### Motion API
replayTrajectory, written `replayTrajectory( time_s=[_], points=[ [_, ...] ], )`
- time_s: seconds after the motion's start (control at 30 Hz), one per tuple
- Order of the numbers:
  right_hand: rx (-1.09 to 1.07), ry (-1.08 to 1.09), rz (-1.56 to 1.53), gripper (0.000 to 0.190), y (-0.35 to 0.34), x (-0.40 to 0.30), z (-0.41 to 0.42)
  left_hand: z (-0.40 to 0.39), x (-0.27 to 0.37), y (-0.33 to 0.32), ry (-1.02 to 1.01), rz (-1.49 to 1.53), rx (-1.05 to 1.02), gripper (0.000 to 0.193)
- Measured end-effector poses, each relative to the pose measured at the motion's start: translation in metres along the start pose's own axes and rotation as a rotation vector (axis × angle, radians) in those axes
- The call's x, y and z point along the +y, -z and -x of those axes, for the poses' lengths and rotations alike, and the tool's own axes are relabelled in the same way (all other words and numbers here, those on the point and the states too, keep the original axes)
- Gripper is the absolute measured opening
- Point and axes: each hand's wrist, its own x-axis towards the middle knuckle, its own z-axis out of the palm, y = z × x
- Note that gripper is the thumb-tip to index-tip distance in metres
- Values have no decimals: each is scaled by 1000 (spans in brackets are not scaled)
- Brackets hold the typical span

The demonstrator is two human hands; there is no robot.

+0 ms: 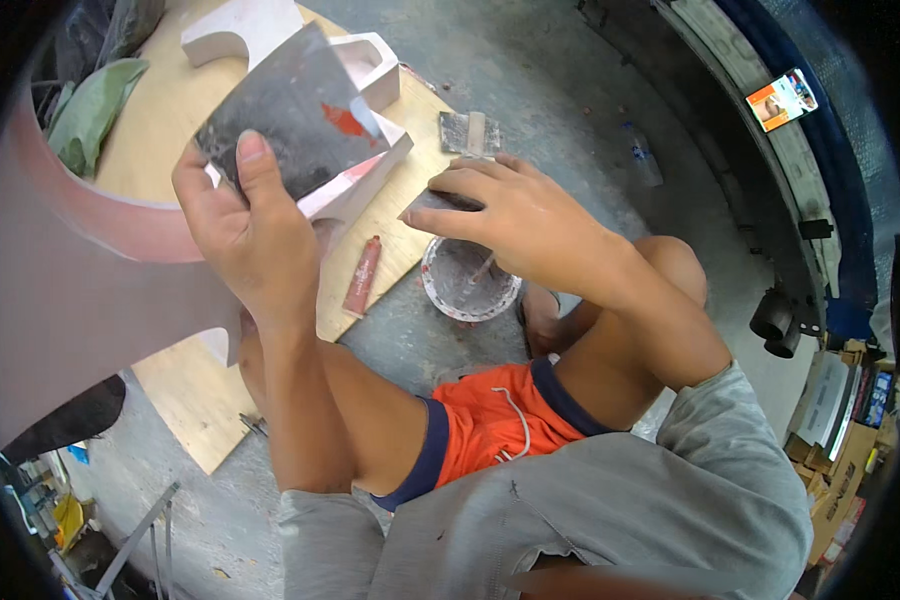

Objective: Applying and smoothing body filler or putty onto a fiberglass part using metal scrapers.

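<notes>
My left hand (251, 214) grips the lower corner of a dark, flat mixing plate (285, 112), thumb on top. A dab of orange-red paste (347, 122) sits near the plate's right edge. In my right hand (529, 214) is a dark, flat spreader (444, 201), partly hidden by the fingers. Just below that hand stands a round tub (471, 281) smeared with grey paste, a thin stick (483, 268) in it. A red squeeze tube (362, 277) lies on the plywood sheet (390, 232) between my hands.
White and pinkish shaped panels (371, 176) rest on the plywood, and a large curved panel (105, 300) fills the left. Beyond the tub lies a smeared scraper (469, 133). A vehicle bumper (765, 225) carries a lit phone (782, 100). A plastic bottle (643, 155) lies on the floor.
</notes>
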Motion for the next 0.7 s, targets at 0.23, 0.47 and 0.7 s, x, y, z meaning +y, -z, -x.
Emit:
replayTrajectory(
  time_s=[0.23, 0.47, 0.7],
  points=[
    [527, 17, -536, 48, 23, 6, -4, 3, -5, 3, 395, 354, -163, 44],
    [722, 231, -478, 54, -17, -4, -38, 17, -12, 5, 550, 689, -248, 55],
    [669, 125, -260, 55, -21, 17, -41, 17, -14, 14, 578, 686, -251, 51]
  ],
)
